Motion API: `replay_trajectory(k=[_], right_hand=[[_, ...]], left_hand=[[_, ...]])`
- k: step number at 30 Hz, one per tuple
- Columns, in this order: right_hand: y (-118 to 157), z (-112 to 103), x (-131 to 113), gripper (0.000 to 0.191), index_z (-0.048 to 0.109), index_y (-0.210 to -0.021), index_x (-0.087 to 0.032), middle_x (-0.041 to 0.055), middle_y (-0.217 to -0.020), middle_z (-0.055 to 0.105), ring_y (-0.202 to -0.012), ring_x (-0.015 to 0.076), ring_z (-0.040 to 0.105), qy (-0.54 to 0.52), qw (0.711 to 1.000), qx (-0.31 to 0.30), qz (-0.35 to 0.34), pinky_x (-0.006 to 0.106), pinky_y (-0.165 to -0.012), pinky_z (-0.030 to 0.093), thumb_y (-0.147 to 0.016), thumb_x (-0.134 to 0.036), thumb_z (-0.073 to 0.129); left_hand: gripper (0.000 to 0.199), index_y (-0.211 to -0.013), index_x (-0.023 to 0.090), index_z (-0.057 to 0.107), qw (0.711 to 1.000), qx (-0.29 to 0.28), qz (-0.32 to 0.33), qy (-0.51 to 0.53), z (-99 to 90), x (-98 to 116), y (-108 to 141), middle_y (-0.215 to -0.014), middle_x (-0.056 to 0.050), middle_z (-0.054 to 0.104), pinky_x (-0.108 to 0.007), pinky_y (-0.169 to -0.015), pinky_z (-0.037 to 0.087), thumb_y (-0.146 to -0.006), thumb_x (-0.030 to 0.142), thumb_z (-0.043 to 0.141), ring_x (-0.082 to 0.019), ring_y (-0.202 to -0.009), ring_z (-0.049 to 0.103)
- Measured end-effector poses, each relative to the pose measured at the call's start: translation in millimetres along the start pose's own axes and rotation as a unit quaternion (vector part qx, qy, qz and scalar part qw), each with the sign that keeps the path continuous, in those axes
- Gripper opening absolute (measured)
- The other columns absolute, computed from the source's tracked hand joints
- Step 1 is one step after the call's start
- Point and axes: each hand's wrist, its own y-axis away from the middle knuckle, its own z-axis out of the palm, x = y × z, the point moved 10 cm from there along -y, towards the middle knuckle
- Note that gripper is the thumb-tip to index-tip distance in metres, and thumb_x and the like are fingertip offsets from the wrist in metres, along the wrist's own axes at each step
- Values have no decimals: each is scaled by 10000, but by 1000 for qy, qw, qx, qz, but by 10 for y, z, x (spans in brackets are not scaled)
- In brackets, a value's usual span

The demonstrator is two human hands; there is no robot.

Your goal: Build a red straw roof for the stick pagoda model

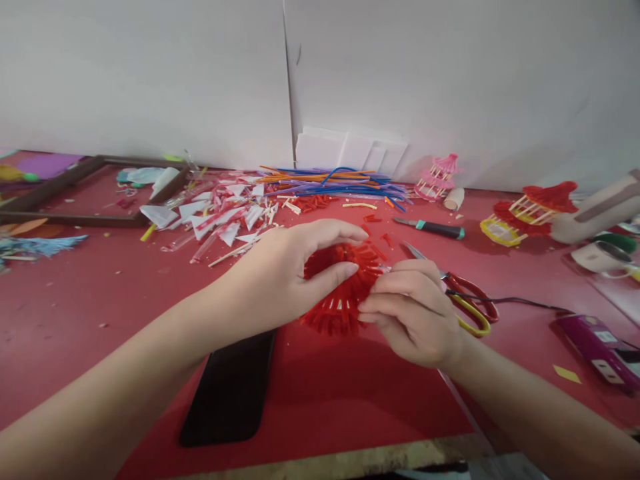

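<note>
Both hands at the red fringed piece (336,320)
My left hand (287,273) arches half-open over it; my right (413,310) curls at its edge, grip unclear.

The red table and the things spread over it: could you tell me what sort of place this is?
Probably a craft workspace: there are colored stems in a pile, scissors beside the right hand, and a small pink tiered model.
</note>
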Motion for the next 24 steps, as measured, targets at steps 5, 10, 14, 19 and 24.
replay_trajectory(k=[5, 10, 14, 19, 24], right_hand=[[55, -32, 21, 45, 675, -960, -193, 22, -932, 691, -881, 146, 626, 14, 1000, 19, -13, 328, -845, 525, -950, -235, 688], [90, -29, 44, 118, 699, -945, -235, 11, -956, 684, -893, 156, 607, 52, 998, 17, -14, 321, -811, 516, -954, -138, 632], [56, -13, 20, 142, 696, -888, -241, 0, -913, 659, -879, 147, 586, 71, 997, 7, -2, 286, -813, 492, -969, -158, 616], [44, 5, -22, 153, 705, -891, -197, 34, -941, 673, -919, 161, 595, 71, 997, 4, -9, 304, -848, 487, -962, -115, 597], [113, -12, 84, 66, 705, -991, -239, 11, -926, 687, -890, 165, 616, 64, 998, 8, -21, 328, -840, 511, -937, -276, 708]], left_hand=[[300, -1238, 241, 672, 1000, -1, -5, 0, 11, -14, 7, -1278, -24, 734, -319, -1032, 549, -947, 295, 621, -207, -1166, 699], [294, -1234, 236, 672, 1000, 0, -5, 3, 8, -15, 5, -1278, -26, 731, -324, -1045, 545, -956, 314, 616, -207, -1167, 698], [296, -1238, 244, 672, 1000, -3, -5, 1, 10, -22, 0, -1280, -20, 730, -326, -1041, 548, -956, 320, 620, -208, -1170, 697], [291, -1232, 243, 670, 1000, -2, -4, 5, 17, -21, -6, -1266, -27, 734, -332, -1036, 551, -955, 316, 616, -216, -1163, 700], [271, -1223, 242, 666, 1000, -6, 5, 1, 23, -7, -5, -1253, -23, 738, -318, -1022, 550, -963, 287, 607, -211, -1151, 702]])
